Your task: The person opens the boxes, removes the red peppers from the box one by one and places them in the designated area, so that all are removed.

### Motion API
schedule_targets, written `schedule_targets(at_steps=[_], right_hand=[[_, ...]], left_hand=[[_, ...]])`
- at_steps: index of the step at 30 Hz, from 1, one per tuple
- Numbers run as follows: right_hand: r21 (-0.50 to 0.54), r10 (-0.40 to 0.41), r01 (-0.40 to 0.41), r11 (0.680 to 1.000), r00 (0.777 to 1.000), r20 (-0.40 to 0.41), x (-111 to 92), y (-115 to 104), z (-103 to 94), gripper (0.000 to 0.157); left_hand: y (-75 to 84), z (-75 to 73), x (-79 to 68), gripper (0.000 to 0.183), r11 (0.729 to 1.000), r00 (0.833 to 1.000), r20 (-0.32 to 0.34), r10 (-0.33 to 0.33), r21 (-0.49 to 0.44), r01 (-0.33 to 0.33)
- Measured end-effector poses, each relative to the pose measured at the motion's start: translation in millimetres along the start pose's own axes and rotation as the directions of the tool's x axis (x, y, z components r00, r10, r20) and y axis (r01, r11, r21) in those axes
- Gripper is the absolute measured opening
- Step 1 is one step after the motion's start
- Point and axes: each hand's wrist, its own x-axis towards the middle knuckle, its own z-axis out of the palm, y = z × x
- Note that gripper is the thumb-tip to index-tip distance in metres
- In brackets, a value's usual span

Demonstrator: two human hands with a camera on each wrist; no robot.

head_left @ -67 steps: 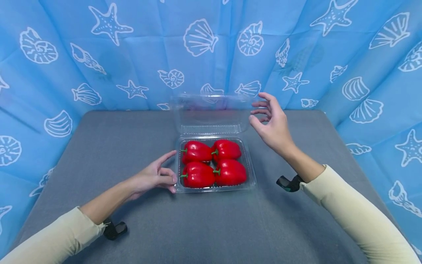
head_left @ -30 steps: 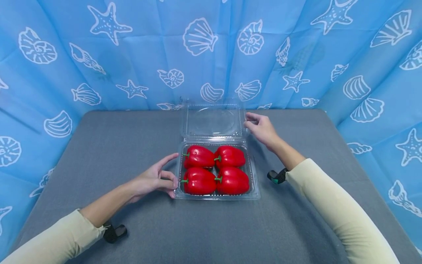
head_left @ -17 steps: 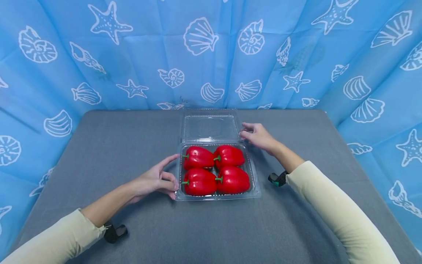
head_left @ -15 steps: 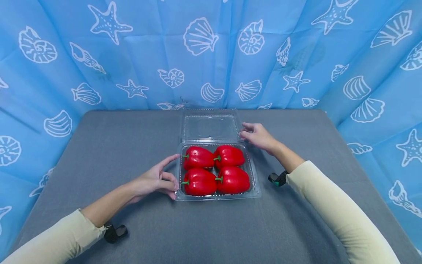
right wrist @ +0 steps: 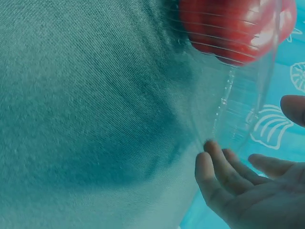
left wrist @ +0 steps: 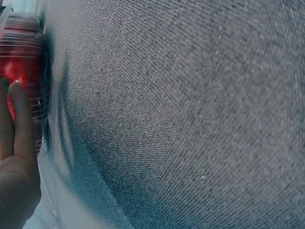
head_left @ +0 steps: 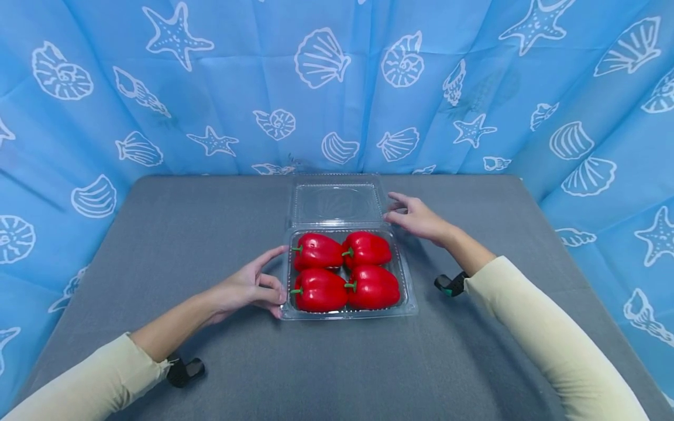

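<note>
Several red bell peppers (head_left: 319,290) with green stems lie in a clear plastic clamshell container (head_left: 347,314) at mid-table. Its hinged lid (head_left: 337,202) is swung back, away from the person, and lies nearly flat. My left hand (head_left: 243,286) rests against the container's left side, index finger stretched along it and the thumb near the front corner. In the left wrist view two straight fingers (left wrist: 21,124) overlap the container's ribbed side. Beside the lid's right edge is my right hand (head_left: 418,219), fingers loosely extended and parted, with nothing held between them.
A grey cloth covers the table (head_left: 337,368). Behind it hangs a blue curtain (head_left: 237,88) printed with white shells and starfish. Each wrist wears a black strap-on camera, one (head_left: 185,372) at the left and another (head_left: 451,285) at the right.
The lid has gone from upright to leaning back flat, with my right hand following it down, then loosening its fingers. The container has shifted slightly toward the person. My left hand stays at its side.
</note>
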Motion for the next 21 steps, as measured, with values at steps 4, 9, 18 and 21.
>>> schedule_targets(at_steps=[4,9,18,21], right_hand=[[-0.025,-0.066,0.065,0.998,0.997,-0.046,-3.9,-0.8,-3.3,0.074],[-0.046,-0.132,0.129,0.991,0.987,-0.091,-9.6,-4.1,-4.7,0.079],[0.063,-0.288,0.287,0.956,0.957,0.017,-18.8,-9.1,3.9,0.080],[0.087,-0.341,0.335,0.938,0.938,0.064,-21.2,-9.8,7.0,0.080]], left_hand=[[1.4,0.5,-0.1,0.095,1.000,1.000,0.001,-0.008,-0.010,0.008],[2.5,0.9,1.8,0.092,1.000,1.000,-0.013,-0.015,0.008,0.015],[3.8,1.7,1.0,0.093,1.000,1.000,-0.008,-0.024,-0.003,0.024],[4.0,2.0,1.0,0.093,1.000,1.000,-0.009,-0.024,-0.006,0.024]])
